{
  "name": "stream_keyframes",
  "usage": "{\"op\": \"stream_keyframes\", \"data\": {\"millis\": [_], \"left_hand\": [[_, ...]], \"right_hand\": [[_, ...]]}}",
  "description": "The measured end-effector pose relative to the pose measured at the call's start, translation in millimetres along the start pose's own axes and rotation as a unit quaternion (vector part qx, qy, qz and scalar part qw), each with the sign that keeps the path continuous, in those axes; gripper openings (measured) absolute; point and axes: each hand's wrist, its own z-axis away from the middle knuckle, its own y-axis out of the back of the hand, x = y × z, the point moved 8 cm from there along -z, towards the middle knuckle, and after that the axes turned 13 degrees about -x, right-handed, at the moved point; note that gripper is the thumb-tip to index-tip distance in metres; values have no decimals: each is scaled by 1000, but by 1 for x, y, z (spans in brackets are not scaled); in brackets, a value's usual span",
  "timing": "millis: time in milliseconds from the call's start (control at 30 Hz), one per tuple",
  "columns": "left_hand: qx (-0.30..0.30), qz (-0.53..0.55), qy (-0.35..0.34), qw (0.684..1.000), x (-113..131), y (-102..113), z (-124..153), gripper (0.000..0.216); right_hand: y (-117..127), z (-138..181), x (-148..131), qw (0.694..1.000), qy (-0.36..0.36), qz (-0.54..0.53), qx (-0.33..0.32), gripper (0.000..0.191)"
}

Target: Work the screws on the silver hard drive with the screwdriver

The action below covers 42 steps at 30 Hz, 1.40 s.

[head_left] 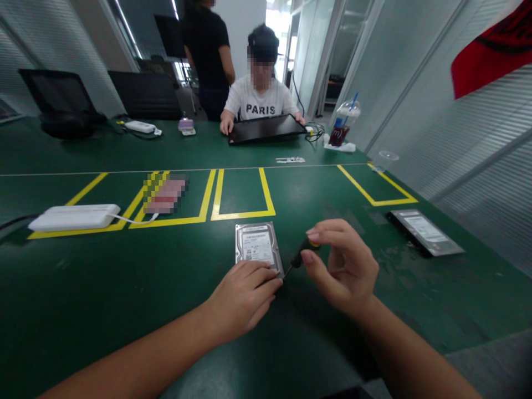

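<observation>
A silver hard drive (257,238) with a white label lies flat on the green table in front of me. My left hand (245,293) is closed over its near edge, fingers together, covering that end. Between the thumb and fingers of my right hand (343,263) is the handle of a small black and yellow screwdriver (298,259). The tool leans to the left, its thin shaft reaching down to the drive's near right corner, close to my left fingertips. Whether the tip sits in a screw cannot be made out.
Another hard drive (428,230) lies at the right. Yellow tape (243,215) marks boxes on the table (124,310). A white power strip (75,217) and a blurred pink item are at left. Across the table, a seated person holds a dark screen (266,130) beside a drink cup (343,124).
</observation>
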Motion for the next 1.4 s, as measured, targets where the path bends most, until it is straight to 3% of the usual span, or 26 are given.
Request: {"op": "stream_keyframes", "data": {"millis": [133, 333, 533, 700, 967, 1133, 1400], "left_hand": [[3, 1, 1, 1000, 0, 1, 0, 32], [-2, -3, 0, 1000, 1, 0, -1, 33], [7, -2, -3, 1000, 1, 1, 1, 32], [3, -1, -2, 1000, 1, 1, 0, 32], [5, -3, -3, 1000, 0, 1, 0, 33], [1, -4, -1, 1000, 1, 2, 0, 33], [11, -9, -2, 1000, 1, 2, -1, 33]], "right_hand": [[-3, 0, 1, 999, -6, -20, -28, 40], [0, 1, 1, 1000, -5, 9, 8, 40], [-3, 0, 0, 999, -10, -19, -28, 40], [1, 2, 2, 999, -9, 33, 10, 41], [-4, 2, 3, 1000, -23, -10, -13, 37], [1, 3, 2, 999, -13, 25, 18, 40], [-2, 1, 1, 1000, -13, 5, -12, 38]]}}
